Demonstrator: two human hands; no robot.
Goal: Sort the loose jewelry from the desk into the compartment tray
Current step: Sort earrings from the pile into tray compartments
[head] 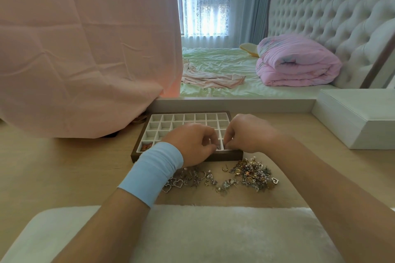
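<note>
Tray (189, 118): brown frame, white grid cells.
Jewelry (250, 174): tangled gold, silver, pearl pieces on tabletop (64, 168).
Left hand (192, 145): fingers pinch small piece (217, 147).
Right hand (250, 134): fingers curled; grip unclear.

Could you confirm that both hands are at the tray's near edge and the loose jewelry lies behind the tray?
No: the head view shows the loose jewelry in front of the tray. The left hand and right hand are at its near edge.

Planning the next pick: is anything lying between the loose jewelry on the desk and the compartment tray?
Nothing visible. The tangled heap of gold and pearl jewelry lies on the light wooden desk just before the brown-framed white compartment tray; only the tray's low front wall separates them.
</note>
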